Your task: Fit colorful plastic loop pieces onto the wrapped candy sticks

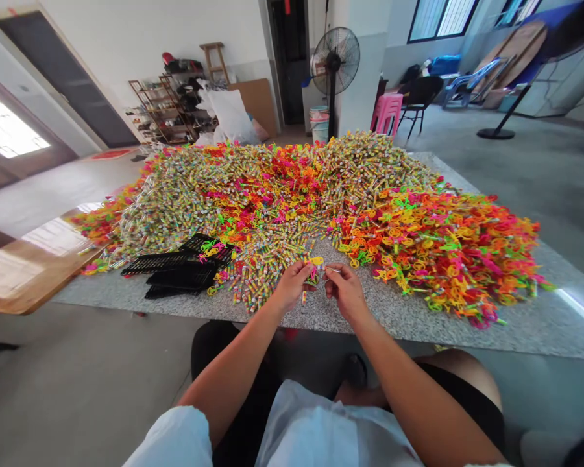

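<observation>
My left hand (294, 283) pinches a small yellow plastic piece (316, 261), with bits of green and pink plastic showing by its fingertips. Close beside it, my right hand (345, 290) is closed on a thin pale stick (331, 269), too small to make out fully. The fingertips of both hands nearly meet above the front of the speckled stone table (321, 318). Just left of my hands lies a heap of short printed tubes (257, 269). To the right spreads a big pile of bright plastic pieces (448, 250) in orange, yellow, pink and green.
Several black slotted trays (180, 277) are stacked at the front left. More tubes (170, 194) and coloured pieces are heaped along the back. Beyond the table stand a fan (335, 58), pink stools (387, 111) and a black chair (421, 94). A wooden tabletop (34, 279) adjoins the left.
</observation>
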{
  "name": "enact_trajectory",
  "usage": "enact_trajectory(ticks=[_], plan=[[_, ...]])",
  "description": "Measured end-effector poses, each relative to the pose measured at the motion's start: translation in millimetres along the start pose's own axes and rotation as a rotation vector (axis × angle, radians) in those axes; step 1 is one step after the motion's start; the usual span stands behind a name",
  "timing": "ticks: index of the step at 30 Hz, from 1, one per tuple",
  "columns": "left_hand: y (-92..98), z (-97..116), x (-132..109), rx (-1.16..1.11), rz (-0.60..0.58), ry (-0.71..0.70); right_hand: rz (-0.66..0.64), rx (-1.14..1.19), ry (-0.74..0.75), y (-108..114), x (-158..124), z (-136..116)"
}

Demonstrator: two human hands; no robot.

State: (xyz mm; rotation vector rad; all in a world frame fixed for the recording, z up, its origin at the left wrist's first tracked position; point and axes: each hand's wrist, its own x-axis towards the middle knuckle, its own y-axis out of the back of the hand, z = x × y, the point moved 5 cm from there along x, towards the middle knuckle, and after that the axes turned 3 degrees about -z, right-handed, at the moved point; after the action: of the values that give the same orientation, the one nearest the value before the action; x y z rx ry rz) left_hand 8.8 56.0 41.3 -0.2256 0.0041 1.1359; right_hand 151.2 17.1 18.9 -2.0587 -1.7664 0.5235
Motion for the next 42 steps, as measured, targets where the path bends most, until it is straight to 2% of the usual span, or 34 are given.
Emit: enact_trajectory(ticks=[14, 22, 26, 32, 36, 42], plan=[[-12.2, 7, -4, 0.16, -0.01, -0.057, 0.032, 0.06, -0.018, 2, -7, -2], [-6.9, 3, -3, 0.307, 0.019, -0.08, -0.103, -0.115, -0.083, 6, -7, -5], [-8.1, 5, -2, 0.332, 0.014, -0.068, -0.122, -0.142, -0.124, 10, -7, -8], [-8.7, 2, 0, 0.284, 0.057, -0.012, -0.115, -0.147, -0.148, 12, -12, -7], [-9.8, -2, 1, 0.208, 0.012, 0.062, -0.119, -0.175, -0.128, 12, -15, -3], [-14.7, -8, 1, -0.013, -0.061, 0.131, -0.023, -0.132, -0.07, 16, -10, -2]])
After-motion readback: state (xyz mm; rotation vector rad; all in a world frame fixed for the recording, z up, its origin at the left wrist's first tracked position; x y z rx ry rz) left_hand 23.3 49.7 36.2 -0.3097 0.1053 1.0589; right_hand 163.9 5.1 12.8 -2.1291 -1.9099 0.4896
